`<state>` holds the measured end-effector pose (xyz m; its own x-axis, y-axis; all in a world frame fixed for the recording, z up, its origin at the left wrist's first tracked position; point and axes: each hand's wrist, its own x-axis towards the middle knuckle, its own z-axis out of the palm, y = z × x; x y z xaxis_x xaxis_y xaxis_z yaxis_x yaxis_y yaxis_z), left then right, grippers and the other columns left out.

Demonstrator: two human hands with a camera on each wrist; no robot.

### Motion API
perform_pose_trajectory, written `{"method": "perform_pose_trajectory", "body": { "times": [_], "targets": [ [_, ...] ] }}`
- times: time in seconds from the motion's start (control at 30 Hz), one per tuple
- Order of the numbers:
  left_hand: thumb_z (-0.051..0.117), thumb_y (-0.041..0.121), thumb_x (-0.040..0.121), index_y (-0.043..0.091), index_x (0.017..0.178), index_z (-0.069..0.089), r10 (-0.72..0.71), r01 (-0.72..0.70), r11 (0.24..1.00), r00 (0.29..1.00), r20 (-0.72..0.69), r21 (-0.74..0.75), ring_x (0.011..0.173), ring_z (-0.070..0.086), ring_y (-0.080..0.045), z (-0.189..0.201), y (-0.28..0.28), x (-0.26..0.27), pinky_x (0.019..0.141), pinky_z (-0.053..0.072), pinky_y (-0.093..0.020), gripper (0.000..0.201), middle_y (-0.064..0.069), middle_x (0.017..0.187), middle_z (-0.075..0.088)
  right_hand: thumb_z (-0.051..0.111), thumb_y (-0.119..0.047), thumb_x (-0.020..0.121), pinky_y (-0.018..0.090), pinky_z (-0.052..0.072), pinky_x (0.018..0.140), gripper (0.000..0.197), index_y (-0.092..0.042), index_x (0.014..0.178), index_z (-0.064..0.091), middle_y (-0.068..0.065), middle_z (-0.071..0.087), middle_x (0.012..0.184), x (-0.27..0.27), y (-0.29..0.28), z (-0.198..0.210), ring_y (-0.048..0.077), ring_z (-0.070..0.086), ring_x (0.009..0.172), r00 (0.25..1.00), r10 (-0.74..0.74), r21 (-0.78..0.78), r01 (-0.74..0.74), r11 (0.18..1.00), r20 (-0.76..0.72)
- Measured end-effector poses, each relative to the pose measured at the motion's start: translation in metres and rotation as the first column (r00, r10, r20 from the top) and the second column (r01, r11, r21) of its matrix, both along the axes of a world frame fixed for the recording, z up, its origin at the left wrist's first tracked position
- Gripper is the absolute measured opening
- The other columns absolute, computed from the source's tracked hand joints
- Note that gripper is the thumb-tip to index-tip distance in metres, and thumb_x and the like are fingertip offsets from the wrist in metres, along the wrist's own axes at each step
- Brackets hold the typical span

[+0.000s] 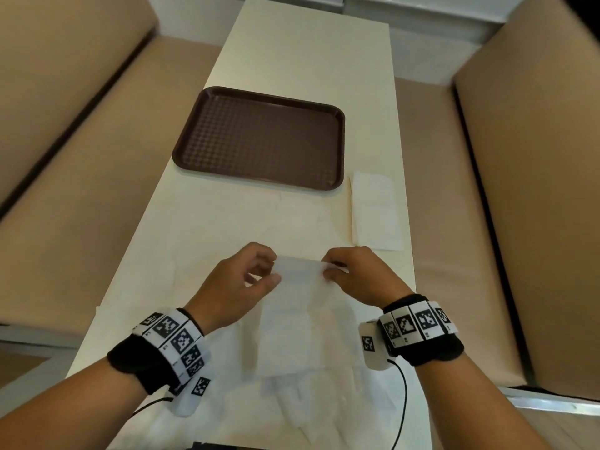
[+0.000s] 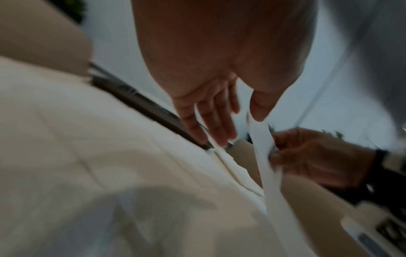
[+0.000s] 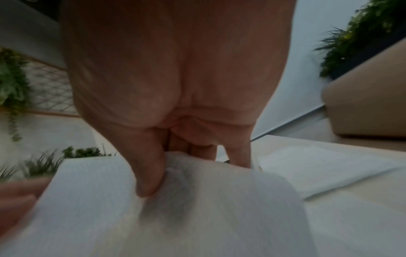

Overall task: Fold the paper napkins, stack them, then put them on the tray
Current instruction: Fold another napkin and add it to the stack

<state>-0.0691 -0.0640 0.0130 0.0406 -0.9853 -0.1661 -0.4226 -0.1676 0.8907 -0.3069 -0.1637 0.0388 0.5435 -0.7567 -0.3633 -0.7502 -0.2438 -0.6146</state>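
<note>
I see the left hand (image 1: pixel 242 280) and right hand (image 1: pixel 357 274) each pinching a top corner of one white napkin (image 1: pixel 298 306), lifted above loose napkins (image 1: pixel 292 401) on the table (image 1: pixel 181 222). The empty brown tray (image 1: pixel 259 138) lies beyond; a folded napkin (image 1: pixel 375 209) rests just beside its right corner.

We hold both hands raised, close together — left hand (image 1: pixel 242 280) and right hand (image 1: pixel 360 274) each pinching between thumb and curled fingers, wrists banded.
</note>
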Motion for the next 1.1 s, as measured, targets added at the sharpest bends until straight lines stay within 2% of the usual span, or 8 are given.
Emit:
{"method": "perform_pose_trajectory", "body": {
  "times": [0.1,0.17,0.33,0.47,0.6,0.83,0.97,1.1],
  "targets": [
    [0.078,0.055,0.076,0.039,0.114,0.058,0.104,-0.055,0.946,0.985,-0.14,0.318,0.101,0.067,-0.008,-0.008,-0.001,0.009,0.08,0.049,-0.024,0.046,0.008,0.106,0.07,0.063,-0.013,0.096,0.017,0.05,0.069,0.016,-0.027,0.092,0.07,-0.013,0.072,0.082,0.0,-0.003,0.005,-0.003,0.065,0.074,0.984,-0.138,0.099,0.127,0.987,0.113],
    [0.08,0.063,0.063,0.034,0.121,0.06,0.173,-0.036,0.9,0.944,-0.28,0.435,0.107,0.069,-0.015,-0.017,0.002,0.016,0.088,0.053,-0.032,0.068,0.002,0.114,0.072,0.066,-0.011,0.094,0.027,0.058,0.075,0.014,-0.023,0.099,0.071,-0.007,0.076,0.083,-0.001,-0.005,0.006,0.008,0.072,0.077,0.932,-0.28,0.194,0.237,0.952,0.233],
    [0.088,0.046,0.062,0.017,0.128,0.061,0.24,0.068,0.869,0.808,-0.538,0.49,0.113,0.069,-0.029,-0.028,0.014,0.023,0.093,0.05,-0.041,0.077,-0.009,0.121,0.073,0.065,-0.002,0.095,0.049,0.058,0.084,0.025,-0.017,0.115,0.068,0.02,0.076,0.098,-0.006,-0.005,0.006,0.034,0.073,0.088,0.675,-0.56,0.459,0.351,0.816,0.48],
    [0.096,0.042,0.053,0.012,0.124,0.062,0.281,0.046,0.872,0.768,-0.575,0.487,0.109,0.07,-0.025,-0.035,0.015,0.018,0.09,0.052,-0.037,0.084,-0.013,0.115,0.074,0.063,-0.001,0.096,0.043,0.06,0.079,0.036,-0.018,0.128,0.064,0.021,0.072,0.093,-0.007,-0.002,0.006,0.031,0.071,0.085,0.486,-0.693,0.628,0.321,0.709,0.533],
    [0.083,0.026,0.07,0.015,0.12,0.071,0.38,-0.014,0.847,0.715,-0.587,0.531,0.1,0.069,-0.021,-0.036,0.007,0.004,0.086,0.053,-0.035,0.052,-0.009,0.108,0.071,0.061,-0.001,0.093,0.044,0.062,0.082,0.041,-0.015,0.132,0.06,0.02,0.073,0.111,-0.004,0.002,0.009,0.032,0.072,0.092,0.329,-0.78,0.768,0.198,0.609,0.533],
    [0.074,0.03,0.084,0.014,0.135,0.062,0.304,0.108,0.879,0.623,-0.721,0.465,0.119,0.063,-0.027,-0.026,-0.005,-0.018,0.097,0.05,-0.043,0.055,-0.008,0.133,0.066,0.06,-0.01,0.09,0.039,0.061,0.077,0.037,-0.003,0.127,0.06,0.018,0.072,0.118,0.002,0.007,0.012,0.029,0.072,0.098,0.283,-0.802,0.807,0.133,0.576,0.526],
    [0.071,0.025,0.084,0.008,0.133,0.061,0.402,-0.014,0.89,0.495,-0.77,0.455,0.111,0.065,-0.029,-0.022,-0.011,-0.013,0.088,0.057,-0.042,0.053,-0.014,0.128,0.067,0.056,-0.006,0.099,0.04,0.061,0.085,0.021,-0.004,0.118,0.064,0.015,0.074,0.114,0.0,0.005,0.009,0.027,0.071,0.097,0.306,-0.812,0.783,0.245,0.572,0.498],
    [0.067,0.017,0.09,0.009,0.124,0.067,0.428,-0.164,0.899,0.517,-0.742,0.405,0.104,0.068,-0.026,-0.011,-0.017,0.005,0.088,0.056,-0.042,0.035,-0.013,0.121,0.071,0.06,-0.006,0.098,0.035,0.058,0.079,0.017,-0.003,0.114,0.064,0.014,0.073,0.107,0.0,0.003,0.003,0.025,0.07,0.093,0.37,-0.793,0.724,0.34,0.6,0.483]
  ]
}}
